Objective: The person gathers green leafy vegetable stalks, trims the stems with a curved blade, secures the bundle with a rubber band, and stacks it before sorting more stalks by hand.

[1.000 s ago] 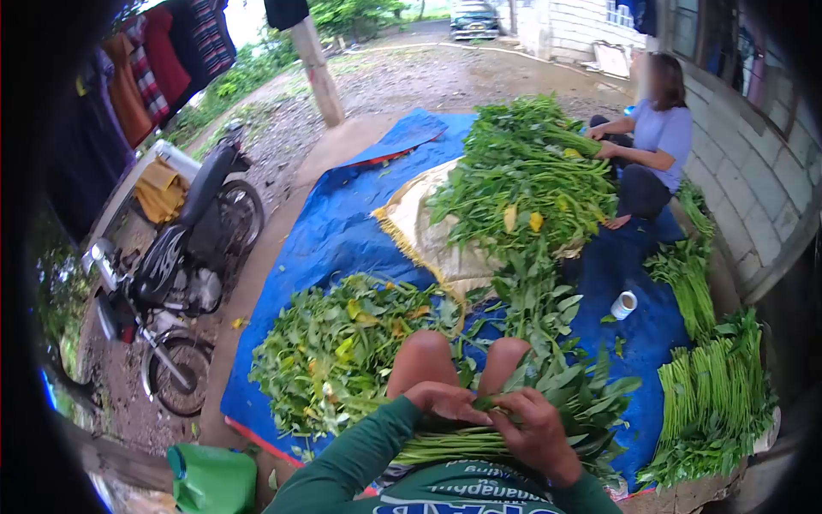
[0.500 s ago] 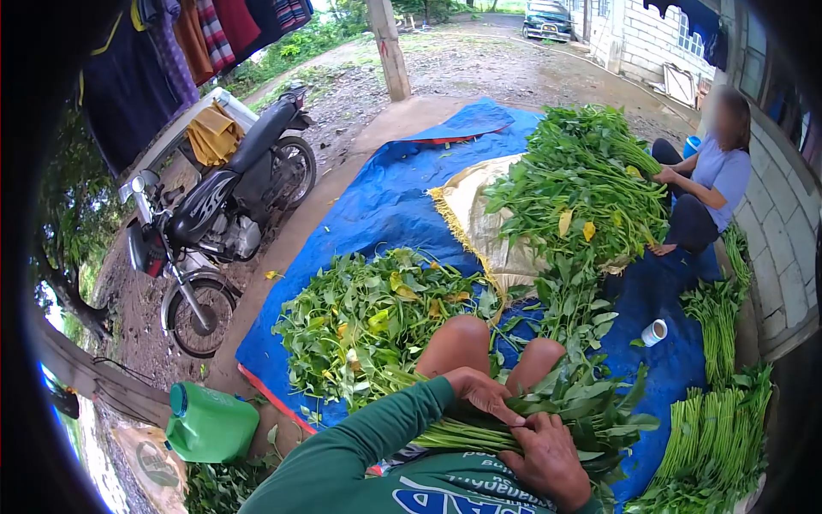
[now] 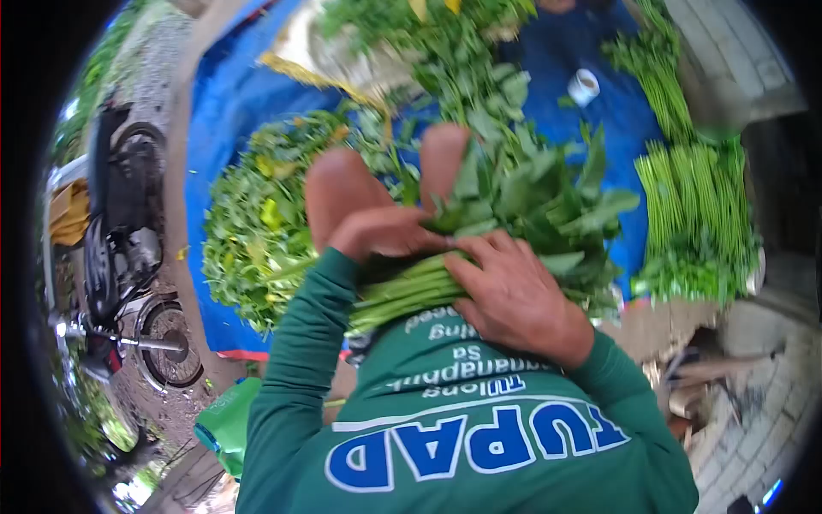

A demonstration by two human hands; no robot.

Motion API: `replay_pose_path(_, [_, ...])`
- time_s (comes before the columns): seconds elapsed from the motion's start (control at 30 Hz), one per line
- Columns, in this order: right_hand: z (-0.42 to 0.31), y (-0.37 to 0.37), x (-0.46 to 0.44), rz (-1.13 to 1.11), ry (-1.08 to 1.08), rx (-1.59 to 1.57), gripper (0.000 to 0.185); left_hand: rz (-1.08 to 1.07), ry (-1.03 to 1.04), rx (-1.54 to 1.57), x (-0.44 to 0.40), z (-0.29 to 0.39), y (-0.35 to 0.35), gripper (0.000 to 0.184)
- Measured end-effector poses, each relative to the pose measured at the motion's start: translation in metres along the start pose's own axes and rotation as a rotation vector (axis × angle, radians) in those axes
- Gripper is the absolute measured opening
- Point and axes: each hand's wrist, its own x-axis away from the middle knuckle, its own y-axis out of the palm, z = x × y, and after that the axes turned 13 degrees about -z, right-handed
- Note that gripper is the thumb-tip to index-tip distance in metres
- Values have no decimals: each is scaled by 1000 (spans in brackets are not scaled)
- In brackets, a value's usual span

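Observation:
A bundle of leafy green stems (image 3: 402, 291) lies across my lap, its leaves spreading to the right. My left hand (image 3: 390, 233) reaches over the top of the bundle, with its fingertips pressed together near the middle. My right hand (image 3: 514, 295) rests on the stems from the right, fingers bent, and its fingertips meet those of my left hand. Whatever small thing is between the fingertips is too blurred to make out. Left of my knees lies a heap of loose leaves (image 3: 248, 214), some of them yellow.
A blue tarp (image 3: 214, 111) spreads beneath the greens. More greens (image 3: 377, 21) lie on a pale sack (image 3: 295, 43). A white cup (image 3: 583, 87) stands right of centre. Stacked stem bundles (image 3: 693, 197) are at the right, a motorcycle (image 3: 128, 248) and green container (image 3: 231, 420) at the left.
The view has tilted down toward my lap, and the co-worker has mostly left the frame. Both hands stay together over the bundle; their fingers have shifted slightly.

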Motion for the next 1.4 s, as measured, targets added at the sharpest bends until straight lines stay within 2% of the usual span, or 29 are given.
replay_pose_path(0.03, [1,4,2,-60,37,-4,48,1,-96,-111,-1,-16,-7,36])
replay_pose_path(0.1, [-2,2,4,-178,82,1,47,-34,241,-467,5,-37,-18,36])
replay_pose_path(0.13, [-3,-2,4,-212,91,22,47,-41,131,-326,8,-23,-15,43])
replay_pose_path(0.23, [4,5,4,-103,39,-21,27,39,-225,-99,8,37,-6,55])
replay_pose_path(0.27, [5,6,5,-97,35,-18,30,26,-314,-57,9,49,-9,61])
replay_pose_path(0.37, [10,11,10,-75,3,-16,39,41,-354,86,13,57,-7,63])
replay_pose_path(0.4, [11,12,13,-65,-12,-16,41,10,-236,190,18,57,-6,61])
replay_pose_path(0.5, [11,7,15,-112,1,-45,45,-45,-47,82,3,29,-3,58])
replay_pose_path(0.53, [10,3,15,-140,14,-62,44,-65,-226,137,4,39,-6,55])
replay_pose_path(0.63, [12,1,13,-131,5,-74,39,-95,-242,-23,-4,33,-12,59])
replay_pose_path(0.7, [11,6,11,-124,-5,-69,33,-175,-106,-112,0,13,-22,55])
replay_pose_path(0.8, [11,8,5,-153,52,-26,21,-262,357,-25,2,-39,-27,49])
replay_pose_path(0.87, [17,9,5,-120,43,-35,15,-285,220,-25,-19,-7,-26,45])
replay_pose_path(0.9, [17,11,7,-75,10,-45,15,-242,-163,327,-9,35,-13,46])
replay_pose_path(0.97, [20,22,5,-40,22,20,16,-201,-217,285,-15,23,-13,44])
replay_pose_path(1.03, [23,29,10,2,3,48,16,-186,-284,480,-17,19,-10,39])
replay_pose_path(1.17, [20,33,14,110,17,90,15,-210,-174,383,-17,11,-11,40])
replay_pose_path(1.23, [22,44,8,162,34,88,14,-218,-134,484,-13,-11,-14,43])
replay_pose_path(1.27, [18,40,9,22,83,99,19,-214,-147,521,-11,-20,-16,42])
replay_pose_path(1.4, [13,41,2,90,107,141,25,-160,-118,451,-3,-9,-21,40])
